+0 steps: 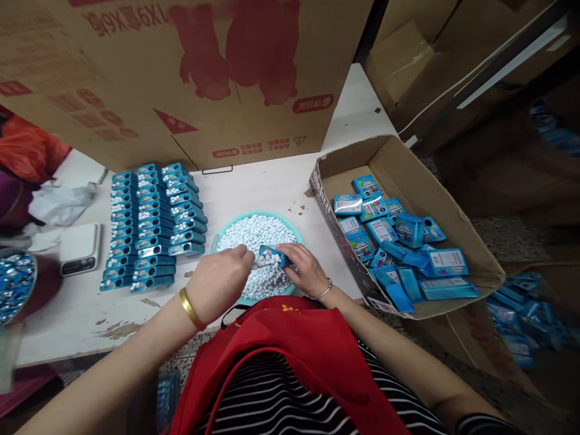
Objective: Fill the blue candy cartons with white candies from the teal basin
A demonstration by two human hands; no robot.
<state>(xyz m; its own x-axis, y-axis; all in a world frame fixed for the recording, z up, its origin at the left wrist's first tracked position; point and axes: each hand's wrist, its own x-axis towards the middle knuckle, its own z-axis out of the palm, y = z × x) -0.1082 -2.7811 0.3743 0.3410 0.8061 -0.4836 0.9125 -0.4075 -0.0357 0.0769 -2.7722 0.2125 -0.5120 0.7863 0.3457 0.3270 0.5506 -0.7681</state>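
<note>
My left hand (224, 281), with a gold bracelet, is closed in a pinch above a bowl of small white balls. What it grips is mostly hidden; white balls lie just beyond its fingertips, beside the opening of a small blue box (281, 258). That box is tilted between the thumb and fingers of my right hand (307, 270), its open end toward my left hand and white balls at its mouth. Beneath both hands stands the light green bowl (293, 227), filled with white balls (254, 232).
Rows of open blue boxes (154, 229) with white balls stand at left. Farther left are a digital scale (80, 248) and a pot of shiny blue wrappers (18, 284). A cardboard tray (330, 226) of blue boxes is at right. A large carton (181, 90) borders the back.
</note>
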